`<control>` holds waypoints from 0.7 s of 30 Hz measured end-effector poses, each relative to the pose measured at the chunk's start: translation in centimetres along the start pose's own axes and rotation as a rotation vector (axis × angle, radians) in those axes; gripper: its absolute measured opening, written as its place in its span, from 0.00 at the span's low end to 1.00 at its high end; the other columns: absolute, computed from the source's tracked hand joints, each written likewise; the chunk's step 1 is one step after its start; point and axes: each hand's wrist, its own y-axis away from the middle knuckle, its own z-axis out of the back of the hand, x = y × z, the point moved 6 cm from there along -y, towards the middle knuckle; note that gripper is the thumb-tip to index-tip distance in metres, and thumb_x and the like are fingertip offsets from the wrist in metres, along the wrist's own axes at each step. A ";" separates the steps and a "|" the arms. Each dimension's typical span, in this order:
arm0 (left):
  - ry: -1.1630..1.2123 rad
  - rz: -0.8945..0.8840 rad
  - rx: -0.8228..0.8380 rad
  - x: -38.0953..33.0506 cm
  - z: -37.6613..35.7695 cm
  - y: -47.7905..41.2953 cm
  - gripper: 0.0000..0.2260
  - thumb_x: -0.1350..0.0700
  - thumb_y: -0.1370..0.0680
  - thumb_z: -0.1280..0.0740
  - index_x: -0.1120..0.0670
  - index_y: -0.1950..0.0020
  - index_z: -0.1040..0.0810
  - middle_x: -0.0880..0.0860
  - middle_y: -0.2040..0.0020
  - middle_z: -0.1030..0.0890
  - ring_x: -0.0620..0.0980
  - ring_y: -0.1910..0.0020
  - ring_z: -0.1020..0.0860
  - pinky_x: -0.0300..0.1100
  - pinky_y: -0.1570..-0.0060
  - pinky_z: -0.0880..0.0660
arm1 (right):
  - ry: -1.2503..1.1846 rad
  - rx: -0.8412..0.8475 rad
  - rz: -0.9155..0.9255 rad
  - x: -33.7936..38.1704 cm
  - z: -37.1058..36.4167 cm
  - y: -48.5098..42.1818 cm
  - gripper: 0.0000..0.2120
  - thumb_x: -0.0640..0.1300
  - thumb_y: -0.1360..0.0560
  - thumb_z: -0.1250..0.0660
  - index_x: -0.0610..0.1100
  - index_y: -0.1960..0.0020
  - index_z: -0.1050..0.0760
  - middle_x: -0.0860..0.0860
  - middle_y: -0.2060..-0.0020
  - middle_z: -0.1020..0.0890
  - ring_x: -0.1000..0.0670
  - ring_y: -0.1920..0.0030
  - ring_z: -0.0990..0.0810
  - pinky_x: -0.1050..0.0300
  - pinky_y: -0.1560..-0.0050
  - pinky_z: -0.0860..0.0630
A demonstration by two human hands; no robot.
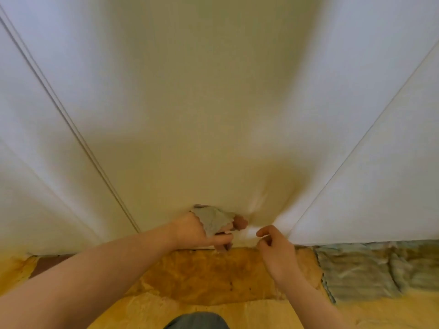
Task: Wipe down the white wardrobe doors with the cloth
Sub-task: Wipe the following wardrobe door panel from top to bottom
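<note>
Gripping a grey-green cloth (pixel 213 219), the left hand (pixel 196 232) holds it against the bottom of the white wardrobe door (pixel 190 115), just above the door's lower edge. The cloth is bunched over the knuckles and fingers, with the thumb stretched out beneath it and some fingertips showing past its far side. The right hand (pixel 276 249) hangs just beside the left, to its right, with fingers loosely curled and nothing in them; whether its fingertips touch the door cannot be told. A seam (pixel 356 143) between door panels runs up and away from just beyond the right hand, and a double-lined seam (pixel 71 124) rises well to the left of the left hand. Below both hands the floor carries a yellow-orange rug (pixel 202 279), and to the right of the right hand a grey-green rug (pixel 368 264) lies against it. A patch of dark grey fabric (pixel 197 320) shows nearest the person, between the two forearms.
</note>
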 end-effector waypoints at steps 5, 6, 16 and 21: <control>-0.009 0.200 -0.109 1.5 0.8 -2.7 0.21 0.32 0.27 0.38 0.41 0.40 0.26 0.42 0.44 0.21 0.43 0.45 0.23 0.32 0.51 0.27 | -0.052 -0.065 0.008 1.9 2.5 1.0 0.09 0.35 0.23 0.44 0.47 0.50 0.29 0.50 0.69 0.26 0.52 0.74 0.34 0.60 0.72 0.37; -0.075 0.281 -0.058 2.2 0.3 -3.7 0.27 0.24 0.33 0.40 0.32 0.37 0.31 0.41 0.43 0.22 0.44 0.42 0.23 0.31 0.50 0.29 | -0.057 -0.082 0.014 2.2 3.4 1.1 0.10 0.35 0.24 0.44 0.47 0.50 0.30 0.50 0.69 0.26 0.52 0.74 0.34 0.60 0.72 0.37; -0.521 -0.161 -0.184 -5.5 5.8 -5.6 0.22 0.38 0.26 0.47 0.42 0.44 0.18 0.44 0.46 0.18 0.38 0.50 0.22 0.39 0.51 0.23 | -0.075 -0.185 -0.013 2.3 8.3 1.4 0.09 0.35 0.23 0.43 0.48 0.50 0.30 0.49 0.64 0.24 0.50 0.66 0.28 0.60 0.66 0.30; -0.437 -0.345 -0.206 -10.7 10.9 -7.0 0.21 0.35 0.24 0.41 0.51 0.48 0.23 0.42 0.55 0.18 0.37 0.56 0.21 0.28 0.52 0.26 | -0.068 -0.225 -0.012 2.3 10.1 1.6 0.09 0.35 0.23 0.43 0.48 0.51 0.30 0.48 0.63 0.23 0.49 0.63 0.25 0.59 0.67 0.31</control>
